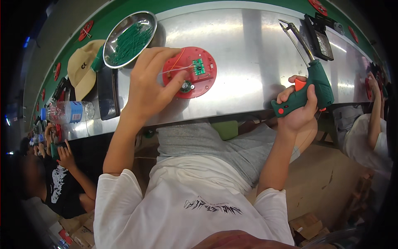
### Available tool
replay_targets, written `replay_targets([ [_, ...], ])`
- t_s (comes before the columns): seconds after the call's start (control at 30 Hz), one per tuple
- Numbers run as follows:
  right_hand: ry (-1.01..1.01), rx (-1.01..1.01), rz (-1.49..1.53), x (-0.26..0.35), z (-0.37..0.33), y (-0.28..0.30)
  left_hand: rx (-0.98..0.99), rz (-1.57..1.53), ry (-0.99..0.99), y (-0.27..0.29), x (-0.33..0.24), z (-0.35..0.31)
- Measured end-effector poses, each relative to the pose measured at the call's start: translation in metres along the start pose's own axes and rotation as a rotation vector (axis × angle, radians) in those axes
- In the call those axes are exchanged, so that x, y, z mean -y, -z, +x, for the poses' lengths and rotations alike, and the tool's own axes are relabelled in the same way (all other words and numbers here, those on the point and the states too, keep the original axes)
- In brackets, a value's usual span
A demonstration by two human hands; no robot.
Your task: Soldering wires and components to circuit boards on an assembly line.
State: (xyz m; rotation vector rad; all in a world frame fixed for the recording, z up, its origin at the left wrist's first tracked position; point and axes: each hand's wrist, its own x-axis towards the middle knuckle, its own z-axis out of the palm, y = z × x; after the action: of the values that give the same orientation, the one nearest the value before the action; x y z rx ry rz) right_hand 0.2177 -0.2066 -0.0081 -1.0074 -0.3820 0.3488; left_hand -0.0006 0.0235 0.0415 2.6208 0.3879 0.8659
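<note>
My left hand [149, 79] is curved over the left side of a red round plastic housing [203, 87], its thumb on the inner face and its fingers at the far rim. Inside the housing sit a small green circuit board [199, 66] and a round metal-centred part [186, 86], with thin wires running toward my thumb and fingers. My right hand [299, 106] is wrapped around the grip of a green soldering gun [320, 83], fingers by its orange trigger [299, 85]. The gun's metal tip points away from me, above the table and apart from the housing.
A steel bowl [108, 59] of green wires stands beyond my left hand. Near it are a beige cap [82, 62], a dark tray [108, 93] and a plastic bottle [76, 112]. A black soldering stand [321, 39] is at far right. Other people sit on both sides.
</note>
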Motion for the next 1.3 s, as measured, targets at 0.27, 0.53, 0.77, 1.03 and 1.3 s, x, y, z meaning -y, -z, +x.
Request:
replay_targets([
  [0.27,0.145,-0.237,0.025,-0.009,-0.004,-0.012,0.421,0.035,-0.224,-0.004,0.006,0.04],
  [0.53,0.156,-0.3,0.049,-0.01,-0.004,-0.02,0.307,0.653,0.032,-0.051,0.114,0.2],
  [0.77,0.091,-0.444,0.042,-0.011,0.001,-0.003,0.097,0.445,0.051,-0.157,0.137,0.31],
  [1.03,0.284,-0.416,-0.087,-0.012,-0.015,-0.019,0.1,0.298,0.561,-0.243,0.185,0.384],
  [1.3,0.34,-0.429,-0.083,-0.013,-0.013,-0.022,-0.095,-0.455,0.386,-0.217,0.202,0.429],
])
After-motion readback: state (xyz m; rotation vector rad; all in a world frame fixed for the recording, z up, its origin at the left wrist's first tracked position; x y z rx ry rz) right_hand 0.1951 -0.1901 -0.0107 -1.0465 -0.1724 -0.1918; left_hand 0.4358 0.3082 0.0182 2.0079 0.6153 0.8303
